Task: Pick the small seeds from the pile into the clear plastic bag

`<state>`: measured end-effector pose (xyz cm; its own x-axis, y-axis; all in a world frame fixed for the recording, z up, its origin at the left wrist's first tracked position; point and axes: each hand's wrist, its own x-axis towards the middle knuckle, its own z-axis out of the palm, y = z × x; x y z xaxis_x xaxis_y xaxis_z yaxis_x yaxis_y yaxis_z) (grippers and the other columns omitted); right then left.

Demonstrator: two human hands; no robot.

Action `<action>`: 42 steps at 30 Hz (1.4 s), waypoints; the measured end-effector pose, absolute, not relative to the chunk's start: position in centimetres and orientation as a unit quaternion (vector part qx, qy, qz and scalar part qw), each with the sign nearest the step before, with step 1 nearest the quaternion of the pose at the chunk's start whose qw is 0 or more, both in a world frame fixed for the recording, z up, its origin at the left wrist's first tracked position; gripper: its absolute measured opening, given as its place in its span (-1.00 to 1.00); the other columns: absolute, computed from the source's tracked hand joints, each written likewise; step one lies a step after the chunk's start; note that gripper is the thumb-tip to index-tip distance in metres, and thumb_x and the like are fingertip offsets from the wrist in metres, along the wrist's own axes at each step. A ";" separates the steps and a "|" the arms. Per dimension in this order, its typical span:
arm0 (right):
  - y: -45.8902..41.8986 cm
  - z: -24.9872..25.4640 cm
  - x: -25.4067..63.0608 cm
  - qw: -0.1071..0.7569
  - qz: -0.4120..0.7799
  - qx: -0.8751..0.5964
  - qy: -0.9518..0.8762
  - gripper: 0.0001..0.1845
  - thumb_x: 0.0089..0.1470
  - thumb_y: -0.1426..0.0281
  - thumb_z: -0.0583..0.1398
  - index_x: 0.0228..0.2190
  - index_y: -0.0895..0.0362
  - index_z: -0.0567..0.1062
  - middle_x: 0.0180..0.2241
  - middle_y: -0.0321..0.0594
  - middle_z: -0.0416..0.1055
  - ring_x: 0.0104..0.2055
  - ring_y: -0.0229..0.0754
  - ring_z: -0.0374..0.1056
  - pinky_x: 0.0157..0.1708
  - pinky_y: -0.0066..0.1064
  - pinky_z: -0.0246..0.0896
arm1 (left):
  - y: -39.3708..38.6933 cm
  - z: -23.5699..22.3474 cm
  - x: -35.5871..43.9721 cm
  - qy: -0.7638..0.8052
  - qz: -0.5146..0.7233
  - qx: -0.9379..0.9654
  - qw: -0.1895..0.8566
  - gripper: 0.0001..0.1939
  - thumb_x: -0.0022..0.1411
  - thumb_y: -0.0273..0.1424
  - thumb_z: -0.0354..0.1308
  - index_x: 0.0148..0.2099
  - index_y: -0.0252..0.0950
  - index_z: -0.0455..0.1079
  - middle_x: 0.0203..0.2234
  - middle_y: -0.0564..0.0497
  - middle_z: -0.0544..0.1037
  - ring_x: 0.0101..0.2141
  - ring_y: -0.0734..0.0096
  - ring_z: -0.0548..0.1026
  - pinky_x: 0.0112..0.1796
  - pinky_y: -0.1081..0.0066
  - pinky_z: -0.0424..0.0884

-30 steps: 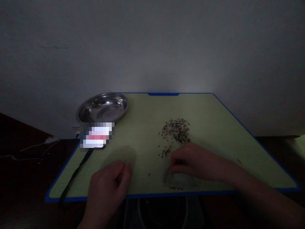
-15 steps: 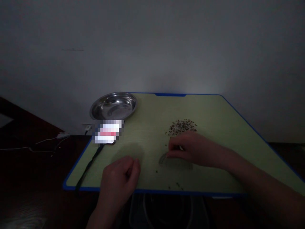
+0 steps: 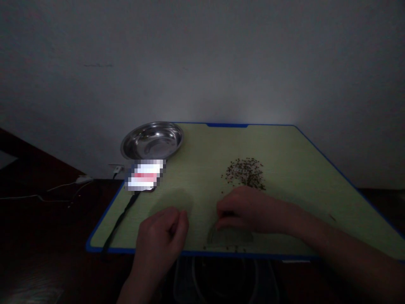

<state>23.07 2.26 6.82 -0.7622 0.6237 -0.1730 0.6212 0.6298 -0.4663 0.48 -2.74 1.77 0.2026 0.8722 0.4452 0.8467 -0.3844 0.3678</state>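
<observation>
A pale green table [image 3: 284,139] with a blue rim carries a heap of small dark seeds [image 3: 245,172] right of its middle. My right hand [image 3: 249,209] lies just in front of the heap, fingers curled down and pressed onto the tabletop near the front edge, with a few loose seeds [image 3: 232,249] by them. What the fingers pinch is hidden. My left hand [image 3: 163,236] rests at the front edge in a loose fist, with nothing visible in it.
A shallow steel bowl [image 3: 152,139] stands at the table's back left corner. In front of it lies a blurred card-like object [image 3: 144,175] with a dark strap [image 3: 118,221] running toward the front edge. A wall rises behind; cables [image 3: 47,194] lie on the dark floor, left.
My right hand moved up to the seed heap and then drew back toward the front edge. My left hand stayed in its loose fist. The view shifted a little.
</observation>
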 end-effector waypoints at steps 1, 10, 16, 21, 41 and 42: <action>2.0 6.8 23.2 0.001 0.266 -0.345 -0.900 -0.78 0.16 0.24 0.25 -0.42 0.11 0.59 -0.48 -0.25 0.55 -0.43 -0.25 0.40 -0.44 -0.46 0.09 | -2.8 1.8 0.5 0.553 0.302 0.776 0.022 -0.59 0.29 -0.38 -0.06 -0.62 -0.24 0.02 -0.76 0.17 0.16 -0.71 0.59 0.21 -0.61 0.48 0.04; 1.3 7.5 23.8 0.027 0.272 -0.338 -0.901 -0.75 0.17 0.22 0.24 -0.43 0.11 0.58 -0.51 -0.29 0.51 -0.45 -0.27 0.37 -0.44 -0.46 0.04 | -2.7 1.9 0.6 0.550 0.306 0.777 0.017 -0.59 0.29 -0.40 -0.06 -0.62 -0.24 0.01 -0.76 0.18 0.15 -0.72 0.60 0.21 -0.61 0.48 0.04; 2.0 7.9 22.1 0.043 0.228 -0.348 -0.908 -0.71 0.19 0.22 0.21 -0.46 0.14 0.55 -0.52 -0.25 0.49 -0.48 -0.27 0.33 -0.48 -0.44 -0.03 | -2.7 2.0 0.5 0.565 0.311 0.763 0.045 -0.58 0.29 -0.38 -0.06 -0.62 -0.23 -0.02 -0.76 0.18 0.12 -0.72 0.59 0.20 -0.62 0.47 0.04; 2.2 7.1 20.9 0.050 0.194 -0.314 -0.928 -0.70 0.19 0.19 0.19 -0.46 0.12 0.53 -0.52 -0.25 0.49 -0.49 -0.26 0.31 -0.50 -0.42 -0.09 | -2.8 2.1 0.5 0.574 0.318 0.752 0.066 -0.58 0.28 -0.37 -0.07 -0.62 -0.23 -0.02 -0.75 0.18 0.11 -0.71 0.58 0.18 -0.60 0.45 0.05; 1.3 8.7 28.2 0.151 0.229 -0.481 -0.833 -0.64 0.28 0.20 0.06 -0.47 0.10 0.45 -0.55 -0.31 0.42 -0.53 -0.29 0.28 -0.50 -0.44 0.06 | -2.7 1.7 0.2 0.556 0.325 0.764 0.049 -0.59 0.28 -0.40 -0.06 -0.63 -0.25 0.04 -0.76 0.17 0.16 -0.72 0.60 0.22 -0.61 0.49 0.08; 1.5 8.9 29.4 0.173 0.230 -0.503 -0.815 -0.63 0.28 0.20 0.04 -0.48 0.09 0.44 -0.55 -0.30 0.43 -0.53 -0.28 0.29 -0.49 -0.44 0.09 | -2.7 1.7 0.2 0.553 0.324 0.766 0.044 -0.58 0.28 -0.40 -0.07 -0.64 -0.25 0.05 -0.77 0.17 0.17 -0.73 0.60 0.22 -0.62 0.49 0.07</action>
<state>29.39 1.50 8.85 -0.4332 0.8999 0.0507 0.7409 0.3875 -0.5485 0.17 -2.67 1.68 0.1772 0.8760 0.4486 0.8192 -0.3839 0.4260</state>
